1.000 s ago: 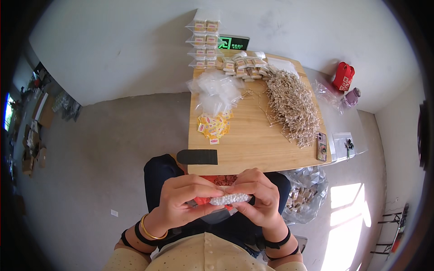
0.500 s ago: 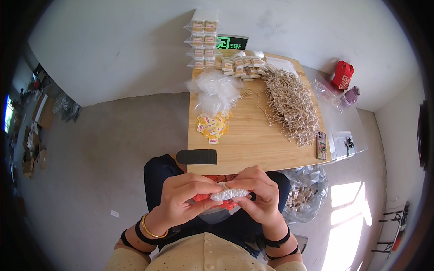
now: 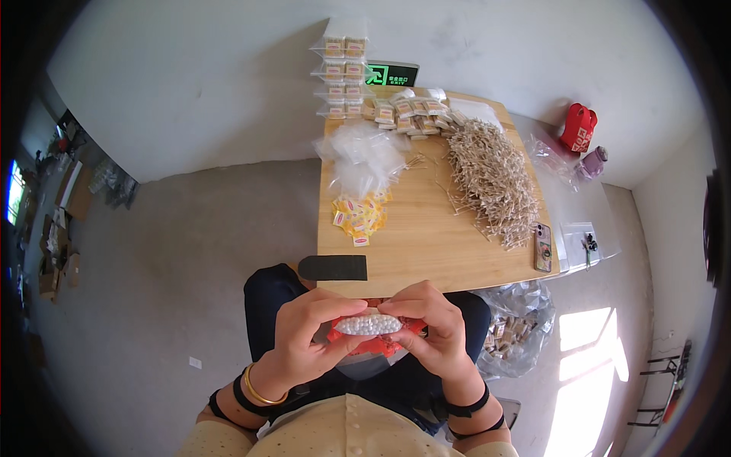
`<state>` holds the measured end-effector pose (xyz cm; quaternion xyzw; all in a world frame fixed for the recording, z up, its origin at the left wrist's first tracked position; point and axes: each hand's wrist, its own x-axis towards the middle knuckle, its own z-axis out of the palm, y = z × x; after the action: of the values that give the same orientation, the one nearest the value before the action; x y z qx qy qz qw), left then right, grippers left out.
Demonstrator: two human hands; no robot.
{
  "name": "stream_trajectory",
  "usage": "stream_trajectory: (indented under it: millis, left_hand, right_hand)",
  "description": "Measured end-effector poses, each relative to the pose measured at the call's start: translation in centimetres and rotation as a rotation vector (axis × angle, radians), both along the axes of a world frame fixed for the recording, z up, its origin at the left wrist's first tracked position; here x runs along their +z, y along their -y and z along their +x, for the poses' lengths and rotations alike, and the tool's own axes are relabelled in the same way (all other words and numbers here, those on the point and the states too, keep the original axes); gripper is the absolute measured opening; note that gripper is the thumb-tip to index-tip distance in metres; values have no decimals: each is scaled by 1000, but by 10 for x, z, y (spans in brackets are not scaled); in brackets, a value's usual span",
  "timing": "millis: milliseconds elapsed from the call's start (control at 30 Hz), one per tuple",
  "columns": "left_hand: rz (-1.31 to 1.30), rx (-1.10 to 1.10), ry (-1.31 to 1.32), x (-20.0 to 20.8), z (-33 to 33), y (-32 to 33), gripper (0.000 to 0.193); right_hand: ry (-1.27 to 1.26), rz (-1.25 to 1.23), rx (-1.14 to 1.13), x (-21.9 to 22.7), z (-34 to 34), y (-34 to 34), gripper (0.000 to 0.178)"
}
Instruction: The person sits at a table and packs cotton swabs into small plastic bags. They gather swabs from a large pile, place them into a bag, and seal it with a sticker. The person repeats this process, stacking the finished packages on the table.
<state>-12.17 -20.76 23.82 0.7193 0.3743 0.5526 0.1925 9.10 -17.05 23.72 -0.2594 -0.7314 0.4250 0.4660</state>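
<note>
Over my lap, just off the table's near edge, a pack of cotton swabs [image 3: 369,326] is held between both hands, its white cotton tips facing me. My left hand [image 3: 311,329] pinches one end with thumb and fingers. The other end sits in the bent fingers and thumb of my right hand [image 3: 430,326]. Much of the pack's far side is hidden behind the tips and my fingers. Ahead on the table are small yellow-and-white label cards [image 3: 360,217], a heap of clear plastic bags [image 3: 365,160] and a large pile of loose cotton swabs [image 3: 493,179].
Filled swab packs [image 3: 411,114] lie at the table's back, beside a tall stack of packs [image 3: 344,72]. A black pad [image 3: 333,267] overhangs the near left edge; a phone [image 3: 542,247] lies near right. A clear sack of packs [image 3: 521,327] stands on the floor at right.
The swab pack has shifted slightly left and tilted, showing more of its white tips. My left fingers have drawn back a little; both hands still hold it.
</note>
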Motion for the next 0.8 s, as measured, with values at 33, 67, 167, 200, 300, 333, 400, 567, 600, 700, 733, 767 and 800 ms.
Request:
stream_trajectory:
  millis: [33,67,167,200,300,333,400,567,600,700,733,767,800]
  left_hand:
    - [-8,-8,-5,0,0,0,48]
    - [-17,-17,-9,0,0,1,48]
    - [-106,-37,-122,11,-1,-2,46]
    - [-147,-43,-176,15,-2,-3,45]
    - [-316,16,-64,1,-3,-4,39]
    - [-425,0,181,-7,-3,-6,37]
    - [-626,-32,682,-25,-2,-12,32]
    - [-816,-197,817,-44,-4,-18,27]
    - [-830,-199,823,-45,-4,-17,27]
    - [-844,-216,826,-46,1,-18,26]
    - [-835,-217,821,-48,2,-17,25]
    - [-825,-218,817,-49,2,-17,25]
    - [-816,-213,824,-50,1,-18,24]
  right_hand:
    - [4,36,-1,-2,0,-1,32]
    - [7,39,-3,-3,1,-1,30]
    - [35,10,-12,-6,0,-3,29]
    - [54,-27,-17,-7,-1,-3,31]
    - [-40,-207,-38,-19,-4,-5,42]
    - [-97,-279,-45,-27,-6,-6,46]
    - [-59,-364,-64,-41,-8,-6,43]
    - [94,-300,-262,-36,-28,-10,22]
    - [127,-316,-307,-30,-32,-11,24]
    - [170,-240,-396,-43,-40,-18,33]
    - [174,-252,-386,-43,-43,-18,34]
    - [177,-264,-377,-42,-45,-18,34]
    - [181,-276,-367,-42,-48,-18,35]
